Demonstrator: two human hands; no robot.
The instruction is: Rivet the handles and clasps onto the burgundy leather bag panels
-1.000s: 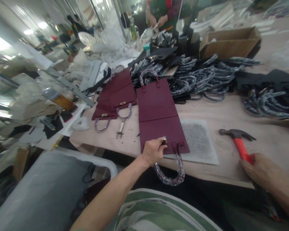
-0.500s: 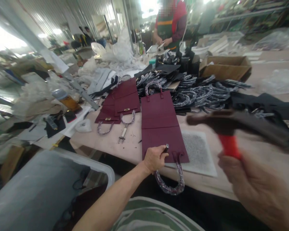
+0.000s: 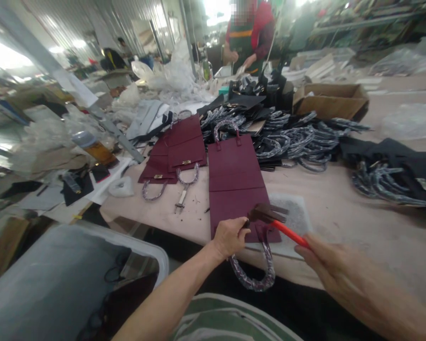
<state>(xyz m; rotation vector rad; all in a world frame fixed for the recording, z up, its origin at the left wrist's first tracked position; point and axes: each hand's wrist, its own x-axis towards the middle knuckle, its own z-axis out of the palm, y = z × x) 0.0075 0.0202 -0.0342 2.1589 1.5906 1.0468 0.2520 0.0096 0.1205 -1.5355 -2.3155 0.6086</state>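
A burgundy bag panel (image 3: 234,166) lies flat before me, with a plastic-wrapped handle at its far end and another wrapped handle (image 3: 253,285) hanging over the near table edge. My left hand (image 3: 230,237) is closed around a short metal punch (image 3: 247,221), held upright on the near part of the panel. In my right hand (image 3: 321,255) is a claw hammer (image 3: 289,232) with a red handle. Its head is at the top of the punch; whether they touch I cannot tell. Part of a pale, grey-speckled slab (image 3: 300,215) shows from under the panel.
More burgundy bag pieces (image 3: 186,144) lie to the left, near a small metal tool (image 3: 181,199). Black bag parts with wrapped handles (image 3: 298,139) are heaped behind, beside a cardboard box (image 3: 332,99). A plastic bin (image 3: 128,237) stands lower left. A co-worker (image 3: 246,42) stands across the table.
My right hand has brought the hammer down and leftward, from raised at the right to the punch. My left hand stays at nearly the same spot on the panel.
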